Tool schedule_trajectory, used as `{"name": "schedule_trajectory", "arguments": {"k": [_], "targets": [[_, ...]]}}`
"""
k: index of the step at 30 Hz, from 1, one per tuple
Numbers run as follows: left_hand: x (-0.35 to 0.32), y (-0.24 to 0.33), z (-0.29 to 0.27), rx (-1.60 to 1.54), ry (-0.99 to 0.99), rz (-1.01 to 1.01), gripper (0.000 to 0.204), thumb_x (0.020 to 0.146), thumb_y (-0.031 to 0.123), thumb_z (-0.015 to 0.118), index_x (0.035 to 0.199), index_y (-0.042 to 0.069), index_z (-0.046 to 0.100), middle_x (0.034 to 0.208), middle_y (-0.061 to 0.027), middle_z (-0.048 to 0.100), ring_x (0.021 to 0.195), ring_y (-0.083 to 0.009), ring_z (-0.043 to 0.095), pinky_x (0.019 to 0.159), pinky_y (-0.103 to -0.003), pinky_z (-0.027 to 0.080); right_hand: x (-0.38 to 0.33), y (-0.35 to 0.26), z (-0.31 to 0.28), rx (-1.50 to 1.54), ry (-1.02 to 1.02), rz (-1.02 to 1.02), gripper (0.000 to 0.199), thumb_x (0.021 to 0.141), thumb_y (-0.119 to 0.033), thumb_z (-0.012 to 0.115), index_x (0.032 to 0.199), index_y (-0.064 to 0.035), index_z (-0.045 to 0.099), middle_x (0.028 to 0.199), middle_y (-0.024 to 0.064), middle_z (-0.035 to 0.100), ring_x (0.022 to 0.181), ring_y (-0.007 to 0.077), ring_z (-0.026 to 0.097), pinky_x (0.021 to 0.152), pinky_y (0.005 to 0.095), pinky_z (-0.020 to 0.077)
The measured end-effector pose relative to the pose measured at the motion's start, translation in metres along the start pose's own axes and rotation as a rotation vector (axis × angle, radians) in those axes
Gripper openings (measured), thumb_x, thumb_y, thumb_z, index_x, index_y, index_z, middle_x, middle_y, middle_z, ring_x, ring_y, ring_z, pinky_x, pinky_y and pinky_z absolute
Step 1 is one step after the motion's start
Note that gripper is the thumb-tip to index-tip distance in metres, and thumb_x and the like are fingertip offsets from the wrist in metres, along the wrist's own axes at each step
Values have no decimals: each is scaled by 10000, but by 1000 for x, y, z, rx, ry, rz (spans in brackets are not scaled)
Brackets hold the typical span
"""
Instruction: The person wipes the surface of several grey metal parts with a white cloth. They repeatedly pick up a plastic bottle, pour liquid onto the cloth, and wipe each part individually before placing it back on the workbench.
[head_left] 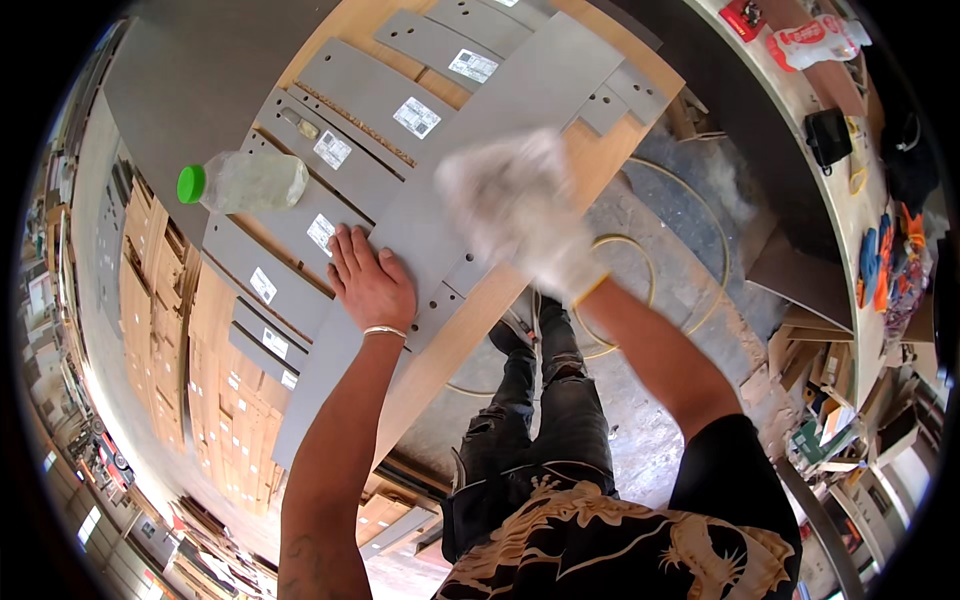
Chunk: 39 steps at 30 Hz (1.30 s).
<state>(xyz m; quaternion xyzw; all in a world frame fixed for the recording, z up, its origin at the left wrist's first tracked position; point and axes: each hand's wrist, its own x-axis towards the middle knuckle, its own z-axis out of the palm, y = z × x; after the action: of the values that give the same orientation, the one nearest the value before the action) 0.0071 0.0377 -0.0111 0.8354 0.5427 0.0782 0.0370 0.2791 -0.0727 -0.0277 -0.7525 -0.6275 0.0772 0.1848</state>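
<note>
My left hand [373, 283] lies flat with fingers spread on a long grey panel [535, 85], bare, a pale band round its wrist. In a white glove, my right hand [560, 250] is over the same panel, smeared by motion. A whitish rag [505, 180] with a darker patch is bunched in it; the fingers themselves are blurred. Under and beside the long panel lie several shorter grey boards [375, 95] with drilled holes and white labels. A clear bottle with a green cap [255, 182] lies on its side on the boards, left of my left hand.
The boards rest on a wood-coloured panel [440, 350]. Stacked wood-coloured boards [225, 350] stand to the left. A yellowish hose [650, 270] loops across the floor at right. On the curved worktop at right are a bottle [815, 42], a black case [827, 138] and orange-handled tools [883, 262].
</note>
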Motion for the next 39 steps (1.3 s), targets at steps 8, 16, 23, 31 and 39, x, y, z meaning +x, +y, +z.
{"name": "schedule_trajectory", "arguments": {"k": [8,16,23,31,39], "targets": [[1,5,4,14,-20,-6,546,1059,272,446,1554,42,469,1676,-159,410,1590,-342,307,1279,-538,226,18,-22,-19,-41,222,358,531,1042,-290,558,1500,-42,454,1434,243,536,1426,381,460,1173,523,380],[2,3,-2,-42,-36,-23,559,1061,285,442,1567,49,449,1695,-155,379,1599,-341,283,1285,-553,196,-8,-40,-8,-39,143,31,444,991,-289,635,1389,-92,615,1250,140,653,1276,305,606,1090,469,494],[-2,-10,0,-69,-36,21,568,1063,291,433,1574,44,435,1704,-152,363,1605,-341,268,1293,-551,177,-27,-122,-14,302,-123,-53,418,920,-147,658,1336,-114,676,1288,143,665,1374,344,503,1226,415,307],[1,5,0,-42,-19,-18,542,1061,253,437,1564,51,467,1690,-143,395,1595,-337,299,1291,-537,205,-21,-84,-1,71,11,239,396,898,-151,663,1275,-33,678,1243,200,681,1307,311,586,1179,572,374],[0,5,-3,-72,-61,-24,567,1050,262,437,1571,37,444,1701,-164,366,1600,-356,279,1291,-563,176,-2,-20,-18,102,75,405,430,941,-316,718,1289,-68,669,1249,158,671,1258,369,595,1117,532,419]]}}
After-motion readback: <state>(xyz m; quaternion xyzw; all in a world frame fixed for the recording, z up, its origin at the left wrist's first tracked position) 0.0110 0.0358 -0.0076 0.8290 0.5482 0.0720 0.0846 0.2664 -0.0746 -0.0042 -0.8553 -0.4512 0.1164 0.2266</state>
